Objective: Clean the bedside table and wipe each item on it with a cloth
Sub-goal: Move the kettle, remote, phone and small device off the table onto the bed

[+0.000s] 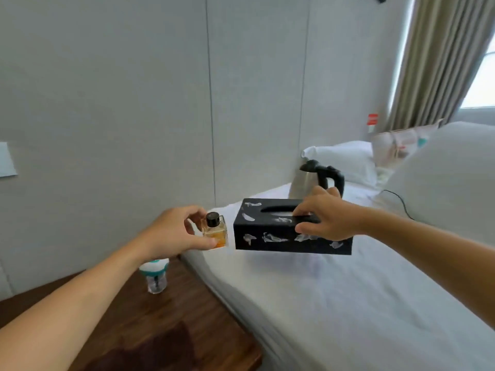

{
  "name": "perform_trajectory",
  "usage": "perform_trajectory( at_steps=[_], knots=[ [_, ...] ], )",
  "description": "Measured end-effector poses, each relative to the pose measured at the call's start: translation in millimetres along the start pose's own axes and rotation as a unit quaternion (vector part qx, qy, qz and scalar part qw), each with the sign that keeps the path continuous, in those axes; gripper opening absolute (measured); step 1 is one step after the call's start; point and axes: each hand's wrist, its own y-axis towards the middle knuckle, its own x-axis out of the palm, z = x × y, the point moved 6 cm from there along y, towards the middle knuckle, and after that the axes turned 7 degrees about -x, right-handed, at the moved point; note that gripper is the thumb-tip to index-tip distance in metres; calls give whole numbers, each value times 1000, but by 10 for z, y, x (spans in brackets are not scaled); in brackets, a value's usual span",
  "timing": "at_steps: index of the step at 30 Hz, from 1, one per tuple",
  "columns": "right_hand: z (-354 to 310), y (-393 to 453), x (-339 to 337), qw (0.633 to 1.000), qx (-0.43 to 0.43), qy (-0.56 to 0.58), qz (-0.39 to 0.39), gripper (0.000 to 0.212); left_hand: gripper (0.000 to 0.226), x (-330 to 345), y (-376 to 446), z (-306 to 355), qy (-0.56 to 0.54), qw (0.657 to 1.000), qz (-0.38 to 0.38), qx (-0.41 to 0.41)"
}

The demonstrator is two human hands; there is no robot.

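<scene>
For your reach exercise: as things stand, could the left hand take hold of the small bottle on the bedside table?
Probably not yet: the left hand already grips a perfume bottle. The small bottle stands just below that forearm, nothing blocking it.

Perfume bottle (216,231) and black tissue box (270,231) held aloft.

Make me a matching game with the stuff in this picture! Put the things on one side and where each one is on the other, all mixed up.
Things:
1. perfume bottle
2. tissue box
3. kettle
4. small teal-topped bottle

Places:
A. standing on the wooden bedside table
B. held in the right hand
C. standing on the bed
D. held in the left hand

Pairs: 1-D, 2-B, 3-C, 4-A
</scene>
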Motion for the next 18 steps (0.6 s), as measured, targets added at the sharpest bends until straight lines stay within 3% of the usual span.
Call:
perform_trajectory(
  at_steps=[7, 15, 18],
  knots=[
    [1013, -1549, -153, 985, 166, -46, -6, 19, 45, 928, 640, 675, -19, 997, -68, 33],
    [1665, -1763, 180, 966, 246, -78, -29, 23, 62, 2115, 1352, 1068, -50, 994, -99, -4],
    [1785, -1692, 337, 964, 258, -57, -11, 25, 57, 2342, 1552, 1060, -67, 994, -86, -32]
  ],
)
